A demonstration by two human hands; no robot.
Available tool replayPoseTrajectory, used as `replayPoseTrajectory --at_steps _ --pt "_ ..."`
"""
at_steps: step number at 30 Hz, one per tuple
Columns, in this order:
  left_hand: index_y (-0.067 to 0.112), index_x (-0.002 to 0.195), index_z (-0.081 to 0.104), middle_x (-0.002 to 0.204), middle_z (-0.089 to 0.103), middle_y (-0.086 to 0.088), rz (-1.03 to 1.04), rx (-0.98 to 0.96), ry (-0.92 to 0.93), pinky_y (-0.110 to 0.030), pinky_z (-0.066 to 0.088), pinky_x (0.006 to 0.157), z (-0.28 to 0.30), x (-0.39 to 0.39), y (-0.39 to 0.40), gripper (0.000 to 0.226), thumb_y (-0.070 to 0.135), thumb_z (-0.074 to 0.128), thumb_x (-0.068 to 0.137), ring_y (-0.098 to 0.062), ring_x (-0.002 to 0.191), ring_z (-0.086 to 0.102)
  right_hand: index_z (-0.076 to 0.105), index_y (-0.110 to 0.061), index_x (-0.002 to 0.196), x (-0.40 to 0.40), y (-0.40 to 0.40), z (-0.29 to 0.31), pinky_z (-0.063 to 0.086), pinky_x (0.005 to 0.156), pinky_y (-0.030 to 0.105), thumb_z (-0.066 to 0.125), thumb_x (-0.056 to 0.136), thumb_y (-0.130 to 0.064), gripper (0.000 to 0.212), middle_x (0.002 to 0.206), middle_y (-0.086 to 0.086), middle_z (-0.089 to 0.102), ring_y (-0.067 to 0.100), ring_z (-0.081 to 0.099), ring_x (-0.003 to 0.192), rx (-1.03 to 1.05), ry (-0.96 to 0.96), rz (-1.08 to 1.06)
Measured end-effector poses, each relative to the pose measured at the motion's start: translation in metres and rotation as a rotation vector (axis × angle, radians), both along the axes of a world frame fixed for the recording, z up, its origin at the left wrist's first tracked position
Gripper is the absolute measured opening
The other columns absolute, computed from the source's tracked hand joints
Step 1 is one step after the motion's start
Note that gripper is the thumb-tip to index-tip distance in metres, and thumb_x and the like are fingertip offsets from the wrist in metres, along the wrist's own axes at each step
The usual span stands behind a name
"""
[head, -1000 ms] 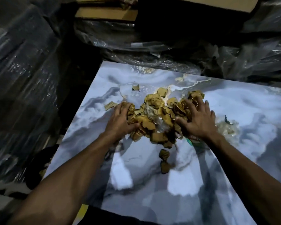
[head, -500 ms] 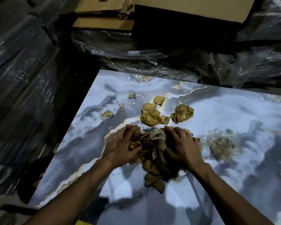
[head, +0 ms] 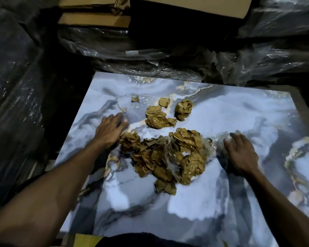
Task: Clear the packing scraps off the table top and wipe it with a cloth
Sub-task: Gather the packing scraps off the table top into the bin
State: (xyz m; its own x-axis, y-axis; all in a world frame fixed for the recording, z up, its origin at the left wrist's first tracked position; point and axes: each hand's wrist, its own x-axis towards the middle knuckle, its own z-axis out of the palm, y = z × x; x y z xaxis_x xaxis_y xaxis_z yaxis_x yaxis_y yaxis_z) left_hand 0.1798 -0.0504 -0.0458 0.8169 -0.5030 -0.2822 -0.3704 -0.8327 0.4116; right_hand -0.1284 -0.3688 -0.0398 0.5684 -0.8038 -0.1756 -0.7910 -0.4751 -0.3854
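Observation:
A heap of brown cardboard scraps [head: 168, 154] mixed with clear plastic film lies in the middle of the glossy marble-patterned table top [head: 239, 118]. Beyond it sit smaller clumps [head: 157, 118], a crumpled ball [head: 183, 109] and loose bits [head: 135, 98]. My left hand [head: 111, 127] rests flat on the table left of the heap, fingers spread, holding nothing. To the heap's right, my right hand [head: 239, 152] lies palm down and open on the table, beside the film's edge. No cloth is in view.
Dark plastic-wrapped bundles [head: 168, 56] crowd the table's far edge and left side [head: 12, 86]. Cardboard boxes [head: 95, 20] are stacked at the back. A yellow object [head: 86, 240] shows at the near edge.
Both hands have let go of the heap and moved apart, the left out to the left, the right out to the right. The scraps now lie closer to me in a looser pile.

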Motion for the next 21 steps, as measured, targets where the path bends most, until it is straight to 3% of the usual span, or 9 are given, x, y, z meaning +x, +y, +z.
replayPoseTrajectory --at_steps 6,8,10,12,16,18,21 --pt "0.02 0.146 0.038 0.152 0.039 -0.01 -0.006 -0.173 0.036 -0.045 0.028 0.115 -0.009 -0.043 0.004 0.077 0.067 0.015 0.089 -0.027 0.14 0.035 0.039 -0.021 0.146 0.022 0.053 -0.001 0.025 0.118 0.045 0.027 0.087 -0.065 0.075 0.155 0.009 0.037 0.025 0.03 0.144 0.03 -0.076 0.12" --pt "0.02 0.146 0.037 0.15 0.043 -0.01 0.029 -0.257 -0.006 -0.045 0.033 0.112 -0.008 -0.057 0.012 0.07 0.061 0.019 0.093 -0.028 0.137 0.04 0.047 -0.017 0.141 0.023 0.055 0.011 0.032 0.114 0.045 0.034 0.089 -0.056 0.066 0.149 0.012 0.044 0.027 0.037 0.139 0.019 -0.116 0.142" --pt "0.02 0.148 0.035 0.151 0.042 -0.009 0.097 -0.302 -0.053 -0.045 0.033 0.112 -0.005 -0.071 0.024 0.069 0.061 0.02 0.093 -0.027 0.138 0.039 0.06 -0.014 0.127 0.015 0.05 0.028 0.039 0.106 0.044 0.037 0.089 -0.051 0.058 0.136 0.013 0.056 0.031 0.049 0.128 -0.086 -0.18 0.082" --pt "0.021 0.148 0.034 0.152 0.04 -0.008 0.131 -0.319 -0.05 -0.046 0.031 0.113 -0.006 -0.078 0.036 0.082 0.072 0.016 0.087 -0.027 0.139 0.037 0.064 -0.012 0.123 -0.003 0.036 0.035 0.038 0.106 0.044 0.037 0.088 -0.055 0.061 0.131 0.014 0.06 0.033 0.051 0.125 -0.165 -0.201 -0.008" --pt "0.022 0.145 0.04 0.15 0.042 -0.01 0.068 -0.385 0.044 -0.05 0.03 0.113 -0.02 -0.087 0.04 0.098 0.088 0.012 0.077 -0.028 0.14 0.036 0.049 -0.006 0.14 -0.034 0.025 0.019 0.028 0.115 0.041 0.029 0.081 -0.069 0.089 0.145 0.018 0.048 0.03 0.042 0.136 0.092 -0.23 -0.045" --pt "0.025 0.144 0.042 0.152 0.04 -0.008 0.076 -0.414 0.106 -0.05 0.029 0.114 -0.025 -0.096 0.035 0.096 0.089 0.018 0.076 -0.025 0.144 0.029 0.045 -0.008 0.144 -0.035 0.041 0.007 0.027 0.115 0.037 0.033 0.083 -0.068 0.086 0.148 0.015 0.046 0.027 0.041 0.138 0.16 -0.214 0.017" --pt "0.023 0.144 0.042 0.149 0.044 -0.01 0.066 -0.421 0.125 -0.05 0.034 0.11 -0.031 -0.114 0.025 0.093 0.086 0.028 0.076 -0.027 0.141 0.034 0.049 -0.011 0.142 -0.025 0.069 -0.012 0.034 0.112 0.047 0.039 0.084 -0.064 0.08 0.143 0.015 0.052 0.03 0.047 0.132 0.107 -0.225 0.142"
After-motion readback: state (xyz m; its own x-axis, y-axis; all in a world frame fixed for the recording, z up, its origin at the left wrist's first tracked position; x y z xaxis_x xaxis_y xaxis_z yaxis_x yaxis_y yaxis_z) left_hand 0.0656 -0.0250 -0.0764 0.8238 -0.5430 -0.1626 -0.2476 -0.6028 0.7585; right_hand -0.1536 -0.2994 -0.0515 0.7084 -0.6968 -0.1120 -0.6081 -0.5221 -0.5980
